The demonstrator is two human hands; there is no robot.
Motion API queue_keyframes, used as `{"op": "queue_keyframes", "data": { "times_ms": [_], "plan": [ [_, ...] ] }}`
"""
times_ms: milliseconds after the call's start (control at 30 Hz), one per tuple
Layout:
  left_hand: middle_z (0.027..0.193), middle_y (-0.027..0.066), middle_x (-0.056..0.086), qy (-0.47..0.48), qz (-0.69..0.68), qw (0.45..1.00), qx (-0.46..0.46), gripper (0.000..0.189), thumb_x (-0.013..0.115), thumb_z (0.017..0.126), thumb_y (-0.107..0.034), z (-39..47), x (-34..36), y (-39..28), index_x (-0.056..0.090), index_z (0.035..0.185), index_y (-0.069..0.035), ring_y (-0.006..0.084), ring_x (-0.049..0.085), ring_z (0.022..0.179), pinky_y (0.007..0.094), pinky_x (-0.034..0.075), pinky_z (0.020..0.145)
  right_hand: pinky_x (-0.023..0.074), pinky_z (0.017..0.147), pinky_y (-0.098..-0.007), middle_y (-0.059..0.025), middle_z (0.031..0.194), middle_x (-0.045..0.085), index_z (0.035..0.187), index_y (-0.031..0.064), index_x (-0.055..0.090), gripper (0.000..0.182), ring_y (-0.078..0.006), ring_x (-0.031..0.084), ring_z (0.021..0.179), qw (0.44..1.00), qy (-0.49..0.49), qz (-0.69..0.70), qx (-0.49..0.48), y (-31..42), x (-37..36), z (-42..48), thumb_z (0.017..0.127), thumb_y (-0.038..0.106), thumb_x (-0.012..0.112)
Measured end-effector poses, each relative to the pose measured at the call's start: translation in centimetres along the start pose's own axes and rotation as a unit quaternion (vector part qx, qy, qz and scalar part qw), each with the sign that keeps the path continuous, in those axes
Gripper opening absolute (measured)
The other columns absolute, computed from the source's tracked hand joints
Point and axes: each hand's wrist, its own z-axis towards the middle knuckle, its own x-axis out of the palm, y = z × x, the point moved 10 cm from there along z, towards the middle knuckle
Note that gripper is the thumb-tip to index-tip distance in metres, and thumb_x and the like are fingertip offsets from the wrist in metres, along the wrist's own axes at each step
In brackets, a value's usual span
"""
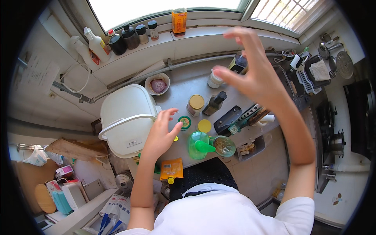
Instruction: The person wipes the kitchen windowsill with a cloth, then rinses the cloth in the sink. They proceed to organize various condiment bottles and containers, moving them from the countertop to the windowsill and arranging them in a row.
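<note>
My left hand (pixel 161 136) hovers with fingers apart at the counter's left, its thumb beside a green-lidded container (pixel 184 122); whether they touch cannot be told. Raised over the back right of the counter, my right hand (pixel 254 66) is blurred and empty, fingers spread. Behind its thumb is a white-topped jar (pixel 215 80); a dark labelled bottle (pixel 237 64) is partly hidden by the fingers. Between my hands stand a jar with a tan lid (pixel 195 105) and a dark capped bottle (pixel 214 104). Nearer me are a yellow lid (pixel 204 126), a green plastic pitcher-like container (pixel 197 148) and a glass jar (pixel 224 146).
A large white lidded bin (pixel 126 100) stands left, beside a bowl with cut onion (pixel 159 85). An orange pouch (pixel 171 169) lies at the front edge. A knife holder (pixel 230 119) is right. Bottles (pixel 130 36) line the sill above a metal pipe (pixel 152 74).
</note>
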Motion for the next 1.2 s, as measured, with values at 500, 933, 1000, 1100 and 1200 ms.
{"op": "queue_keyframes", "data": {
  "times_ms": [500,933,1000,1100,1200],
  "plan": [
    [0.117,0.0153,0.054,0.192,0.45,0.854,0.175,0.07,0.086,0.058,-0.019,15.8,15.2,3.7,0.055,0.121,-0.012,0.0342,0.057,0.107,0.0425,0.052,0.086,0.0458,0.089,-0.038,-0.012,0.124,0.049,0.107,0.0068,0.059,0.034,-0.0265,0.052,0.112,0.964,-0.007,0.218,0.154,-5.1,-6.3,-10.6,0.077,0.015,0.073],
    [0.104,0.0225,0.058,0.006,0.377,0.924,0.065,0.061,0.078,0.064,-0.043,16.5,0.1,-8.3,0.059,0.101,0.001,0.0374,0.062,0.097,0.0413,0.051,0.084,0.0465,0.085,-0.0328,-0.0097,0.1,0.061,0.092,0.001,0.062,0.018,-0.0217,0.059,0.099,0.962,0.058,0.232,0.134,-9.0,-5.6,-5.0,0.085,0.017,0.066],
    [0.105,0.0225,0.058,0.001,0.378,0.924,0.058,0.062,0.079,0.062,-0.044,17.2,1.0,-6.8,0.059,0.101,0.001,0.0376,0.062,0.095,0.0412,0.052,0.085,0.0485,0.081,-0.0325,-0.0069,0.097,0.063,0.091,0.0018,0.064,0.016,-0.0177,0.06,0.094,0.954,-0.013,0.264,0.141,-10.2,-6.4,-5.4,0.086,0.016,0.065],
    [0.105,0.0221,0.057,0.01,0.388,0.921,0.023,0.065,0.08,0.061,-0.043,18.5,4.7,-1.3,0.058,0.102,0.001,0.0376,0.062,0.096,0.0414,0.052,0.085,0.0487,0.081,-0.0311,-0.0055,0.098,0.064,0.092,0.0019,0.064,0.014,-0.0155,0.061,0.094,0.94,-0.063,0.28,0.185,-12.3,-7.1,-7.3,0.086,0.014,0.064],
    [0.106,0.0215,0.057,0.025,0.412,0.911,0.005,0.065,0.081,0.059,-0.041,18.7,7.6,3.0,0.058,0.104,0.0,0.0367,0.062,0.098,0.0416,0.053,0.084,0.0484,0.081,-0.0294,-0.0056,0.099,0.064,0.092,0.0013,0.064,0.013,-0.0143,0.06,0.094,0.924,-0.067,0.307,0.217,-12.9,-7.0,-9.6,0.087,0.013,0.064]
  ]
}}
